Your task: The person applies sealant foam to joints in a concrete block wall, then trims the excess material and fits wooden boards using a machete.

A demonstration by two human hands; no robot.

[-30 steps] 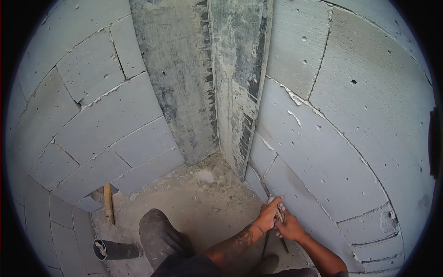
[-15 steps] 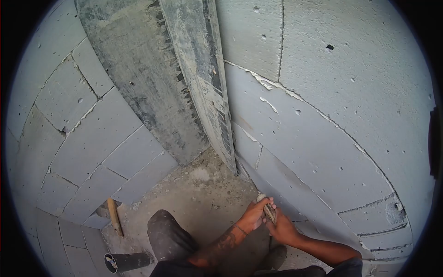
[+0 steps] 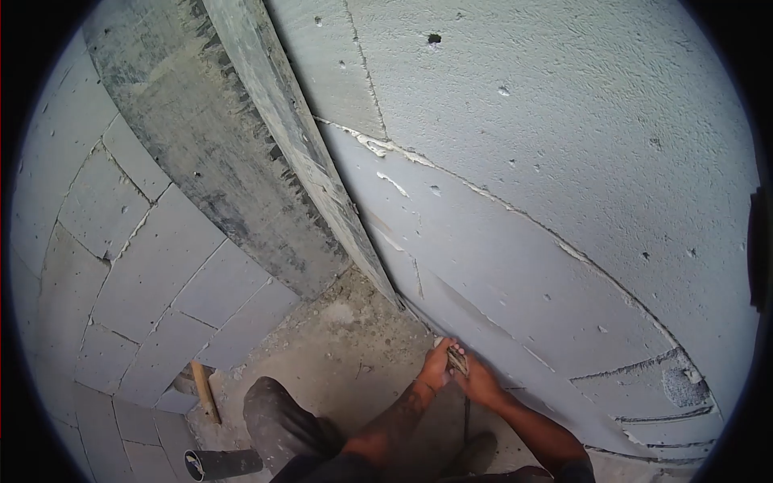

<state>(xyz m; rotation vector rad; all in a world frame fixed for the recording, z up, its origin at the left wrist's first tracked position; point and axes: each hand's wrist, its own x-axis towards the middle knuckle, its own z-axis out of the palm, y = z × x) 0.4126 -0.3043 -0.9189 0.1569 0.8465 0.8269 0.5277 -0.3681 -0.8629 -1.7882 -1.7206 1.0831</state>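
Observation:
My left hand [image 3: 436,368] is closed round a small, elongated, dirty brown-and-pale object [image 3: 457,361], which I cannot make out clearly. My right hand [image 3: 481,381] grips the same object from the right side, and the two hands are close together. Both are low beside the base of the pale block wall [image 3: 515,274] on the right, above the dusty floor. A thin dark rod or cord [image 3: 467,419] hangs below the hands.
A grey concrete column [image 3: 209,153] with a long board-like edge [image 3: 298,137] rises at the corner. Another block wall [image 3: 161,258] stands left. A wooden stick [image 3: 204,392] leans by a wall hole, and a black tube [image 3: 229,464] lies near my knee [image 3: 282,419].
The view has shifted, so the column and right wall appear farther left. Both hands appear slightly farther left, still gripping the object together.

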